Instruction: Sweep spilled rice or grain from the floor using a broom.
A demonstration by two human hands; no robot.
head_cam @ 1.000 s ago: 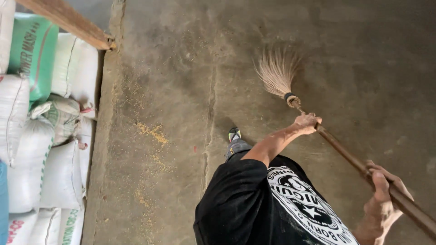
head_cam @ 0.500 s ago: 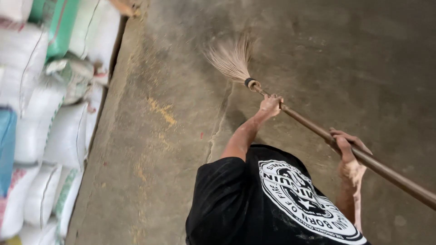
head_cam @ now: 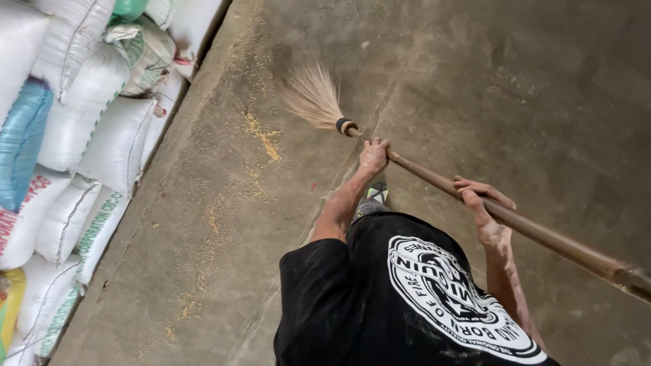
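Note:
I hold a long broom with both hands. Its straw-coloured bristle head (head_cam: 312, 95) touches the concrete floor (head_cam: 529, 88) ahead of me, and its brown wooden handle (head_cam: 542, 234) runs down to the right edge. My left hand (head_cam: 374, 156) grips the handle close to the bristles, just behind a dark binding. Farther back on the handle, my right hand (head_cam: 483, 207) is wrapped around it. A thin trail of yellow grain (head_cam: 264, 139) lies on the floor left of the bristles.
Stacked white, blue and green sacks (head_cam: 88, 135) line the left side along the floor's edge. More grain (head_cam: 186, 305) is scattered near them. My shoe (head_cam: 373, 196) stands on the floor below the left hand, and my black printed shirt (head_cam: 407, 298) fills the bottom.
The broom head has swung leftward across the floor toward the grain trail, with both hands following. The view has turned left, so more of the sacks shows.

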